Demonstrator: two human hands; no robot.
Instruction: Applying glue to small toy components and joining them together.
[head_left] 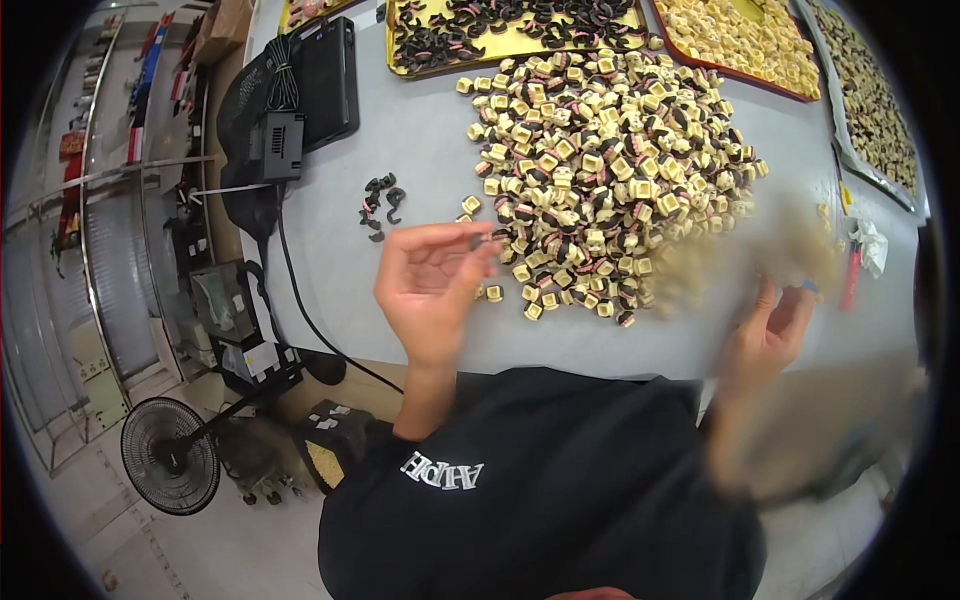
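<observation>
Table (pixel 400 140): smooth, matte grey, its edges bent by the lens.
Pile (pixel 610 180): a broad heap, centre of the frame; small cream blocks with squared, hollowed faces, jumbled with curved black bits edged in pink.
Curls (pixel 377 184): a few loose dark hooks, left of the pile, well apart from it.
Yellow tray (pixel 490 46): top centre, spread with black and pink curved bits.
Red-rimmed tray (pixel 740 84): upper right, full of pale yellow pieces.
Adapter (pixel 283 147): a ribbed black box, upper left, trailing a cord.
Tissue (pixel 872 248): crumpled and white, right of the frame, beside a slim red tool (pixel 852 275).
Piece (pixel 483 241): tiny, dark with some pink, at the pile's left edge, in the left fingertips; its exact shape is too small to tell.
Left hand (pixel 430 285): thumb and forefinger pinched on the piece.
Right hand (pixel 775 325): fingers raised, lower right of the pile; blurred, so whether it grips anything cannot be told.
Hazy patch: a beige smear veils the pile's right side.
</observation>
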